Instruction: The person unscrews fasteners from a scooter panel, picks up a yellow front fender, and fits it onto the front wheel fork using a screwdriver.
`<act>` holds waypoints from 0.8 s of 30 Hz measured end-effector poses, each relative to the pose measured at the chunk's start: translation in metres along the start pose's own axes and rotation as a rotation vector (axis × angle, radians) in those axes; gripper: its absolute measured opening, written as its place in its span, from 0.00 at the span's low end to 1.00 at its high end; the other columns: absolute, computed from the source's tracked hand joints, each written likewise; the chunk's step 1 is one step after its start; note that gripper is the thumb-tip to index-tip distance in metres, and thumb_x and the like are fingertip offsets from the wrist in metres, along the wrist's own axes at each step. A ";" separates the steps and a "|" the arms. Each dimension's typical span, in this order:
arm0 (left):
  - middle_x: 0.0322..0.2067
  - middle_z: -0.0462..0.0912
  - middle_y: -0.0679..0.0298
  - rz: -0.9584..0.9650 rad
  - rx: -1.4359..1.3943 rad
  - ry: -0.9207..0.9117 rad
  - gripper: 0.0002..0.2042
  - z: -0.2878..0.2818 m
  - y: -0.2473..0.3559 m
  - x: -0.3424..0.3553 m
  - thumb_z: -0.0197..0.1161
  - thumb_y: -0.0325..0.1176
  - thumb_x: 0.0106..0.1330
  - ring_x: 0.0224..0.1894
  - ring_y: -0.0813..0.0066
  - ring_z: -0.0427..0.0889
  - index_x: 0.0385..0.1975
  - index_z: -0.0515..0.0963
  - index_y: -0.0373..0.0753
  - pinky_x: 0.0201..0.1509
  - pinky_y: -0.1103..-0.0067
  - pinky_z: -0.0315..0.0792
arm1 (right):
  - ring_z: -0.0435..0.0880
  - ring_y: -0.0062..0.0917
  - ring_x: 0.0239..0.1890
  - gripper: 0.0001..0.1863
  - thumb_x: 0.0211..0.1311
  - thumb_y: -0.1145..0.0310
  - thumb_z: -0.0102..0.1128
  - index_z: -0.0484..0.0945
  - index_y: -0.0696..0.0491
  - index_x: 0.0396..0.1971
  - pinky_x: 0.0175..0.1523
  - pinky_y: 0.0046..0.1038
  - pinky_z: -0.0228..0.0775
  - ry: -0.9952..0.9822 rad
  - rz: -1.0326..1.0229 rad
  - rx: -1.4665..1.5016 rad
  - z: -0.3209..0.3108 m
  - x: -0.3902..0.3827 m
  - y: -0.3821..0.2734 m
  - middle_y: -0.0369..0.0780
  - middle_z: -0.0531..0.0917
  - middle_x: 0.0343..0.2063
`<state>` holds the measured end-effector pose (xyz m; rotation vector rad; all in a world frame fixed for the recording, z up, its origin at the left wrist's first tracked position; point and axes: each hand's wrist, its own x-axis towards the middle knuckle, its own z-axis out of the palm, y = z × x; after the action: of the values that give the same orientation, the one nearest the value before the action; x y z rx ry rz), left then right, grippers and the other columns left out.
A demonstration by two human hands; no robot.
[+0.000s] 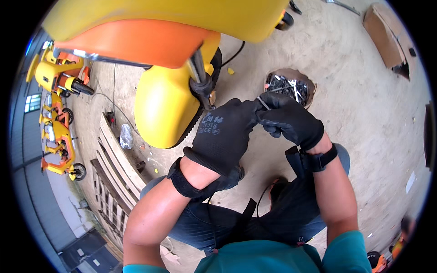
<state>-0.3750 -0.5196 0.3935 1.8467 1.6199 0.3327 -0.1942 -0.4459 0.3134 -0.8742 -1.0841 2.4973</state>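
My left hand (222, 136), in a black work glove, is closed with its back facing up. Its fingertips meet those of my right hand (293, 119), which wears a matching glove and pinches a short, thin silver metal piece (263, 103). Gloved fingers cover most of that piece, so its kind does not show, nor does what my left fingers grip. Just beyond my left hand stands the front of a yellow and orange scooter, with its yellow front fender (159, 107), grey fork leg (198, 73) and black tyre (193, 125).
A round brown container (312, 88) of tools and small dark parts sits on the floor ahead. A torn cardboard box (384, 36) lies far right, near a metal wrench (342, 5). Left are wooden pallets (116, 152), a clear plastic bag (126, 136) and parked scooters (57, 145).
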 end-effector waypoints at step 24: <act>0.30 0.81 0.63 -0.473 -0.993 0.118 0.06 -0.006 -0.029 0.019 0.57 0.29 0.73 0.30 0.77 0.81 0.41 0.77 0.33 0.36 0.80 0.78 | 0.78 0.14 0.36 0.19 0.70 0.70 0.56 0.74 0.54 0.59 0.43 0.22 0.78 0.048 -0.288 -0.414 -0.013 0.008 0.009 0.33 0.79 0.37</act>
<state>-0.3977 -0.4989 0.3764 0.6947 1.4876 0.8475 -0.1930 -0.4409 0.2965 -0.8051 -1.6162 2.0425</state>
